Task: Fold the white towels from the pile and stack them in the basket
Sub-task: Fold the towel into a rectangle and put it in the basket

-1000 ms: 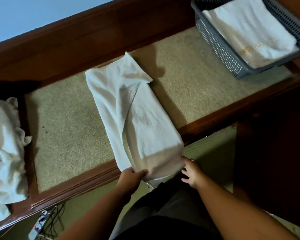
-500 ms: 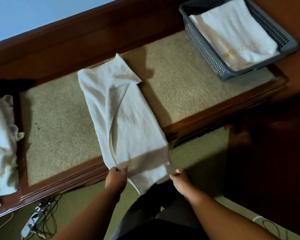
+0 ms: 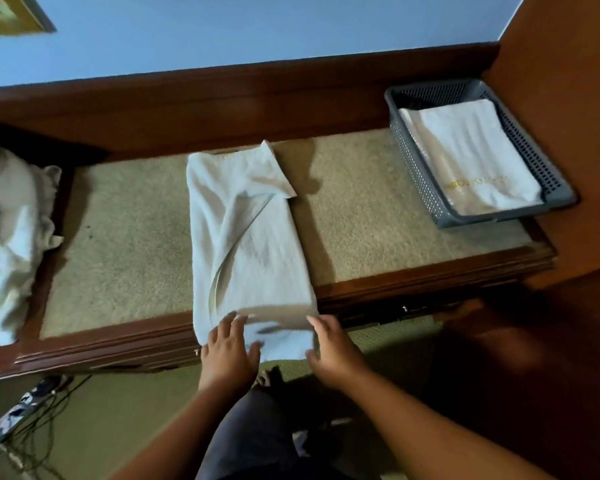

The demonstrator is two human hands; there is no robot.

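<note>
Our towel [image 3: 250, 244] lies across the middle of the bench [image 3: 118, 337], its near end hanging over the front edge, our left hand [image 3: 227, 351] flat on it and our right hand [image 3: 333, 348] touching its side, both open, with bare top toward the pile [image 3: 11, 230] and the basket [image 3: 416, 168] at either end.

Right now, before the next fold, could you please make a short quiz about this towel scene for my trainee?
1. True or false: the grey basket is empty.
2. Where is the unfolded pile? A) at the left end of the table B) in the basket C) on a chair
3. Fill in: the left hand and right hand touch the ____ end of the half-folded towel.
Key: 1 false, a folded towel lies in it; 2 A; 3 near.
</note>
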